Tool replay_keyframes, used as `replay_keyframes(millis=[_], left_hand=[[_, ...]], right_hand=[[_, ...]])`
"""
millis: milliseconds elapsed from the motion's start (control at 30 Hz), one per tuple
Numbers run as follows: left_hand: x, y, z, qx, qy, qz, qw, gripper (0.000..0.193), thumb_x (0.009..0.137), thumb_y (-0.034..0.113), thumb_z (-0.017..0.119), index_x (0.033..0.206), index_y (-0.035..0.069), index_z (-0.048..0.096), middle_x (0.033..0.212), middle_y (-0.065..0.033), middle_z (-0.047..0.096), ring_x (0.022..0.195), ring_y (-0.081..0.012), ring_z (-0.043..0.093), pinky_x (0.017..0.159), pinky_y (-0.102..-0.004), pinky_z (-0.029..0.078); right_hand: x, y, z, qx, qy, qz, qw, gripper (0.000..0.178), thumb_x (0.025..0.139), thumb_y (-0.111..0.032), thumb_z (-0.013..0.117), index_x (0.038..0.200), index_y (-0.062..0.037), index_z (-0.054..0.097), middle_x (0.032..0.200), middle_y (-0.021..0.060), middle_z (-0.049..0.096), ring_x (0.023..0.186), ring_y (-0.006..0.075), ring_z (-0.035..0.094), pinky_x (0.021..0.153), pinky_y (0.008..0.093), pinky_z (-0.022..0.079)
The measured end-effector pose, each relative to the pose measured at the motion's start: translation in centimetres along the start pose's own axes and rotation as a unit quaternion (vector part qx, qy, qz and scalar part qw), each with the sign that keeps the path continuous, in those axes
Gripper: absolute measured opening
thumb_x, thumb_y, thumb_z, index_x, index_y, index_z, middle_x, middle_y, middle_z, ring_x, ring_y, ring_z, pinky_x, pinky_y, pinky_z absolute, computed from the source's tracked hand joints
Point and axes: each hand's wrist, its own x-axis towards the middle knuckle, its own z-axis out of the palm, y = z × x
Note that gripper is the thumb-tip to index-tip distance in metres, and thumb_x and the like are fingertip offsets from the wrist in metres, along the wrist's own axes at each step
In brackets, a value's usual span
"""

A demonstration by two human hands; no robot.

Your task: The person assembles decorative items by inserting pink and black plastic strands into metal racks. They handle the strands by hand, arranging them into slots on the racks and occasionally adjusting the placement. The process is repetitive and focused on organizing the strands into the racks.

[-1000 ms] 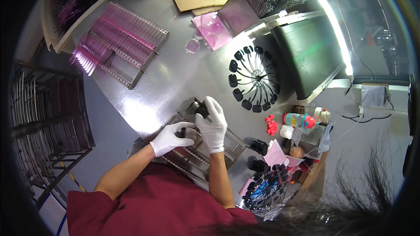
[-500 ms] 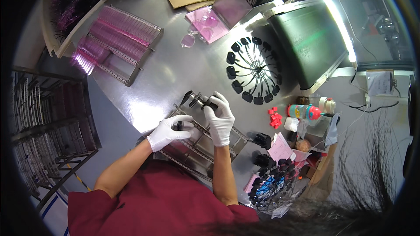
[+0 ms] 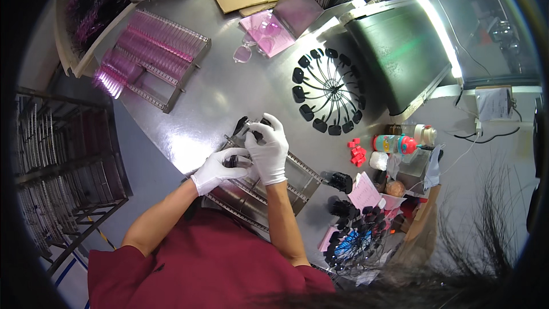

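Observation:
White gloves cover both hands. The fingers of my left hand [image 3: 217, 173] curl round a small black piece [image 3: 231, 162] whose exact kind I cannot tell. To its right and slightly farther off, my right hand [image 3: 267, 147] is bent round a small black-and-metal fitting [image 3: 242, 124], which the fingers partly hide. Both hands are close together over the near side of the steel table. Beneath them lies a metal rack [image 3: 296, 178] with toothed rails, its left part covered by my hands.
Another toothed rack [image 3: 200, 51] holds rows of pinkish clear lenses at the far left. A ring of black paddle-ended holders [image 3: 333, 88] stands at right, before a dark bin [image 3: 400, 57]. Red blocks [image 3: 357, 153], a bottle [image 3: 392, 143] and a second black cluster [image 3: 354, 243] lie nearer.
My right hand has moved left and slightly nearer, bringing the black-and-metal fitting closer to my left hand. My left hand stays almost in place, still round the black piece.

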Motion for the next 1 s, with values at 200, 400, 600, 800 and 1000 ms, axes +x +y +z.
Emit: replay_keyframes(millis=[200,400,600,800,1000], left_hand=[[0.1,-0.1,0.1,0.013,0.003,0.011,1.0,0.056,0.094,-0.002,0.076,0.147,-0.004,0.058,0.126,-0.0147,0.074,0.114,-0.021,0.073,0.101,-0.035,0.06],[0.1,-0.1,0.2,0.015,0.018,0.003,1.0,0.056,0.096,-0.001,0.076,0.148,-0.005,0.057,0.123,-0.0145,0.074,0.113,-0.0215,0.073,0.101,-0.0344,0.061],[0.1,-0.7,0.0,-0.003,0.018,0.003,1.0,0.056,0.098,0.0,0.075,0.15,-0.006,0.053,0.126,-0.0145,0.071,0.114,-0.0245,0.074,0.102,-0.0355,0.061],[0.0,-0.2,0.2,-0.025,0.021,-0.013,0.999,0.06,0.098,-0.003,0.075,0.152,-0.007,0.049,0.125,-0.0139,0.068,0.115,-0.026,0.074,0.101,-0.0356,0.063],[0.3,-0.7,0.1,-0.042,0.008,-0.02,0.999,0.062,0.094,0.005,0.083,0.151,0.0,0.057,0.122,-0.0069,0.073,0.11,-0.0155,0.071,0.097,-0.0301,0.06]], right_hand=[[-0.2,1.0,0.5,0.004,0.051,-0.016,0.999,0.02,0.081,-0.003,0.084,0.099,-0.0092,0.08,0.128,0.0187,0.071,0.103,0.029,0.076,0.088,0.0364,0.062],[-1.5,0.9,-0.6,-0.045,0.038,-0.029,0.998,0.036,0.083,-0.003,0.082,0.119,-0.0105,0.079,0.133,0.0154,0.069,0.1,0.0237,0.075,0.086,0.0332,0.061],[-4.2,3.9,-4.3,-0.004,0.025,0.009,1.0,0.065,0.084,0.001,0.086,0.145,-0.01,0.069,0.146,0.014,0.065,0.121,0.0204,0.069,0.094,0.0296,0.058],[-6.3,6.4,-7.8,0.019,0.019,0.027,0.999,0.071,0.084,0.002,0.086,0.151,-0.0096,0.064,0.154,0.0123,0.062,0.131,0.02,0.065,0.098,0.029,0.056],[-7.9,7.8,-10.6,0.043,-0.041,0.103,0.993,0.077,0.086,0.003,0.086,0.157,-0.0072,0.057,0.17,0.0236,0.042,0.141,0.0238,0.058,0.109,0.0349,0.053]])
